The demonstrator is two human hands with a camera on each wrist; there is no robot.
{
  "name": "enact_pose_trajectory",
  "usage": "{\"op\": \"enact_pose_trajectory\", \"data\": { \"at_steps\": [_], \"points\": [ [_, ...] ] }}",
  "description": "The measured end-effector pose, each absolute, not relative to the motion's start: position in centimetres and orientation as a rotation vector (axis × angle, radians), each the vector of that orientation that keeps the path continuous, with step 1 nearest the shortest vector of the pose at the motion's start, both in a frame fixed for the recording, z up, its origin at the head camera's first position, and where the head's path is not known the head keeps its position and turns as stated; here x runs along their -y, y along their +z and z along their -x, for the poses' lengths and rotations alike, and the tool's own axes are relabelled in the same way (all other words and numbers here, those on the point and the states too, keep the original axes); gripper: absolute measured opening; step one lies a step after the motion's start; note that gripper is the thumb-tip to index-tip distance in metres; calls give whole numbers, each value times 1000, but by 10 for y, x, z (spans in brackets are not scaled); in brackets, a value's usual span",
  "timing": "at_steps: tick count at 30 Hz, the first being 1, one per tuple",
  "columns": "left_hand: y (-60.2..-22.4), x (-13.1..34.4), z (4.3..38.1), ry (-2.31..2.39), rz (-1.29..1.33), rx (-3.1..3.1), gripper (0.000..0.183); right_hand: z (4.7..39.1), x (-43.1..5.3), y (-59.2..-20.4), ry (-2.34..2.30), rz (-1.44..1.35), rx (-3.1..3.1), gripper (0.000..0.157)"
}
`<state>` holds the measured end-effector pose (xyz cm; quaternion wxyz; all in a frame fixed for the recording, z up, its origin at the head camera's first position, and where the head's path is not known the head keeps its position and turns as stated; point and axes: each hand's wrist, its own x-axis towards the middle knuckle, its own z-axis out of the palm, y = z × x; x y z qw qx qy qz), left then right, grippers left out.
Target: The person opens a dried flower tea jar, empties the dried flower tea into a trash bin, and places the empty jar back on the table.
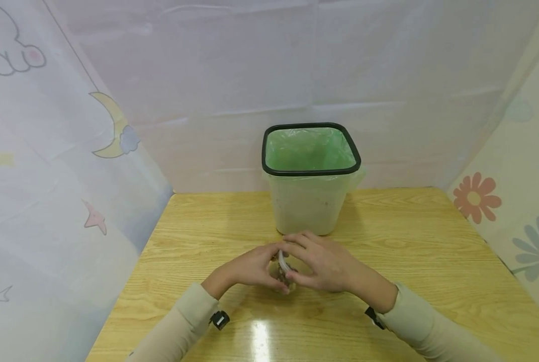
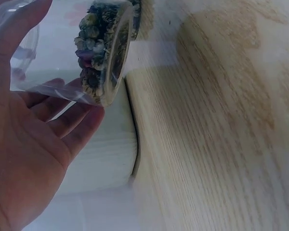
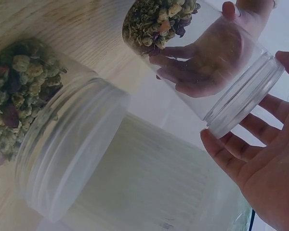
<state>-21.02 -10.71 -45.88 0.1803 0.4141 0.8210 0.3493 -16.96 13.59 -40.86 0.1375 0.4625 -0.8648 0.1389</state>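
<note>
My left hand holds the body of a clear jar, its fingers curled round the side. Dried flower buds fill the lower part of that jar. At the jar's top, my right hand grips the clear lid by its rim with thumb and fingertips. A second clear jar with dried flowers stands beside the first in the right wrist view, under a frosted white lid. Whether the held jar touches the table cannot be seen. In the head view the hands hide much of the jars.
Behind the hands a pale waste bin with a black rim and a green liner stands on the wood-grain table. Printed cloth hangs at the back and both sides. Each wrist wears a black strap.
</note>
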Motion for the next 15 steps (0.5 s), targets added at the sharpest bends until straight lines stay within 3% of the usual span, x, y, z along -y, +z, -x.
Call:
{"op": "enact_pose_trajectory", "data": {
  "at_steps": [12,15],
  "points": [
    [-459,103,212,982,-1142,-2401,88,170,-139,-408,448,-1279,2624,67],
    [-461,102,213,974,-1135,-2450,96,171,-138,-408,457,-1237,2644,69]
  ]
}}
